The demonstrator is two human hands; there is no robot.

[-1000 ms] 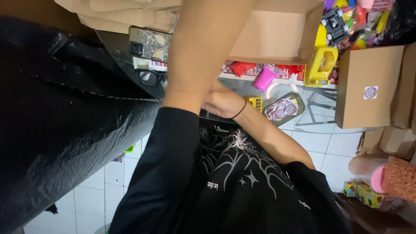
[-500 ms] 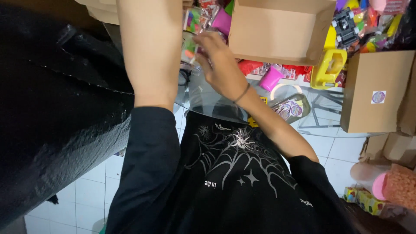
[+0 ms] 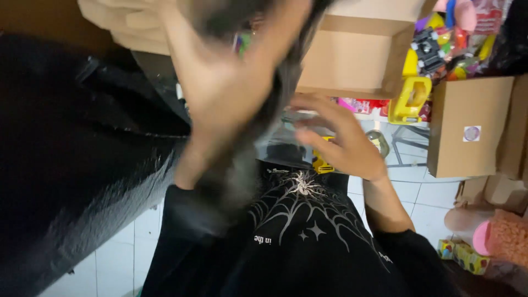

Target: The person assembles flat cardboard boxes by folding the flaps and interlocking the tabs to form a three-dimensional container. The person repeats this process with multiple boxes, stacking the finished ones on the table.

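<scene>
2 hands have shifted since half a second ago: the blurred left hand (image 3: 231, 82) has risen close to the camera, grip unclear, hiding the shelf; the right hand (image 3: 335, 140), fingers spread, hovers near a yellow toy (image 3: 410, 99) below the cardboard box (image 3: 352, 60).

a toy stockroom or shop corner — cardboard boxes (image 3: 467, 126) and bright plastic toys (image 3: 440, 38) piled over white floor tiles (image 3: 407, 192).

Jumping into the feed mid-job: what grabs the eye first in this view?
A blurred left hand raised close to the camera fills the upper middle, with dark motion smear around it. Right of it, the right hand spreads its fingers below an open cardboard box. A black shirt with a spiderweb print covers the bottom, and bright toys crowd the upper right.
</scene>
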